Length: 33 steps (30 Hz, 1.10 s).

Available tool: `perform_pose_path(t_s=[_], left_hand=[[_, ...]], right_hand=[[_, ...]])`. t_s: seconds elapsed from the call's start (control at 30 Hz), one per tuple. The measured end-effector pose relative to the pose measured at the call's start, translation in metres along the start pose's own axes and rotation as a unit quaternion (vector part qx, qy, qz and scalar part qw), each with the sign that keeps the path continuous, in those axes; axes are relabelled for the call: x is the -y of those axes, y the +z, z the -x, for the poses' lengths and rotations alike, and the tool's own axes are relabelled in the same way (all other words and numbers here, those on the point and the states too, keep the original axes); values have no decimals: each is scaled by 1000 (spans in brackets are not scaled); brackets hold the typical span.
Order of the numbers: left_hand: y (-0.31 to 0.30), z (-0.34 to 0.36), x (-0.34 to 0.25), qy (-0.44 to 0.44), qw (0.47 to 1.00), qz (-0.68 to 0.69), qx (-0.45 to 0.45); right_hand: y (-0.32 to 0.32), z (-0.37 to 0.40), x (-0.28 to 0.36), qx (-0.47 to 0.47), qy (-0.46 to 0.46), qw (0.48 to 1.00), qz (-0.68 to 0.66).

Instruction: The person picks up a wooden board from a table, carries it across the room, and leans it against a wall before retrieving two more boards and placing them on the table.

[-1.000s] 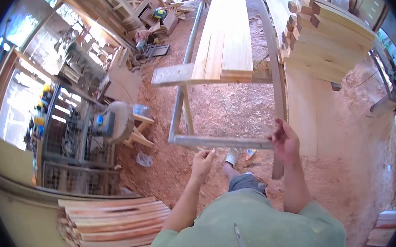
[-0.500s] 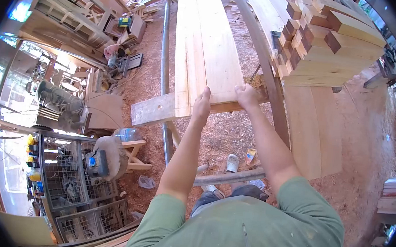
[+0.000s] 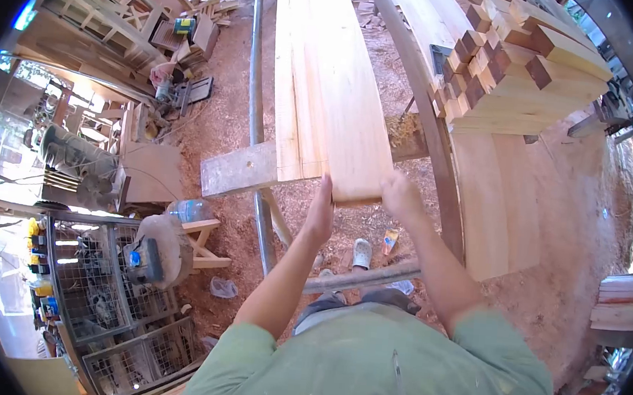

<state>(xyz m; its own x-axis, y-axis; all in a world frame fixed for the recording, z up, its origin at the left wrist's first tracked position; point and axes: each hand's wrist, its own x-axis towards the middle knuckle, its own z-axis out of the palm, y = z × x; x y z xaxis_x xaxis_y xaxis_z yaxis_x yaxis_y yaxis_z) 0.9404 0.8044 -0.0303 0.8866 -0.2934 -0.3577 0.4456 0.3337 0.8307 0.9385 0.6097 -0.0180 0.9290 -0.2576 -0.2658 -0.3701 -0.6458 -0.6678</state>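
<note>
A wide pale wooden plank (image 3: 360,133) lies lengthwise before me, its near end sticking out past the narrower plank (image 3: 298,121) beside it. My left hand (image 3: 320,211) is closed at the plank's near left corner, thumb upward along the edge. On the near right corner, my right hand (image 3: 404,199) grips with its fingers curled round; the fingertips beneath are hidden. Under both planks runs a crosswise board (image 3: 240,168), which rests over the metal pipes.
Stacked timber (image 3: 530,73) stands at the right, above wide boards (image 3: 500,206). A metal pipe (image 3: 260,80) runs along the left and a dark beam (image 3: 418,63) along the right. Wire shelving (image 3: 97,291), a water jug (image 3: 189,210) and a wooden stool (image 3: 207,244) are at the lower left.
Both hands have drawn the wide plank toward me, so its near end now juts past the narrower plank. The view has shifted slightly.
</note>
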Motion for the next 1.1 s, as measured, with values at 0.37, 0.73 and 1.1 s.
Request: perform_pose_path(t_s=[0.37,0.73,1.1], left_hand=[[-9,6,27,-157,982,41,-98],[-5,6,44,-102,986,-15,-130],[-7,13,43,-70,990,-47,-117]], right_hand=[[14,16,-23,124,103,960,-227],[22,28,-28,150,66,897,-411],[17,31,-37,206,63,862,-459]])
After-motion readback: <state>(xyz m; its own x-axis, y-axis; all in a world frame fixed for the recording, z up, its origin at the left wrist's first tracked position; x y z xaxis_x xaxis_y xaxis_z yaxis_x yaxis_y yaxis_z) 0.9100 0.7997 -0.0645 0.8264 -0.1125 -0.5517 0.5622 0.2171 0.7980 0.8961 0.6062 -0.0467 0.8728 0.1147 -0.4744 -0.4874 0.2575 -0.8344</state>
